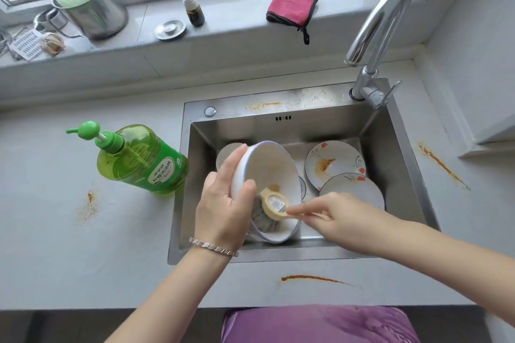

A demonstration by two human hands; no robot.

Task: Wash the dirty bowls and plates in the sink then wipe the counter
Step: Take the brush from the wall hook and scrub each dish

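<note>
The left hand [223,203] is gripping the tilted white bowl [267,167] by its rim, over the sink [278,131]. The right hand [326,211] is pinching the scrub brush [274,205] handle, its head inside the bowl between both hands. Dirty plates [334,164] are lying just beyond the right hand.

the bowl [269,172] hides most of a dish [226,154] behind it, and the right hand [331,214] covers part of the brush [274,205].

Tilted, stained white bowl [267,172] over sink [395,175], beside two floral plates [337,157].
</note>
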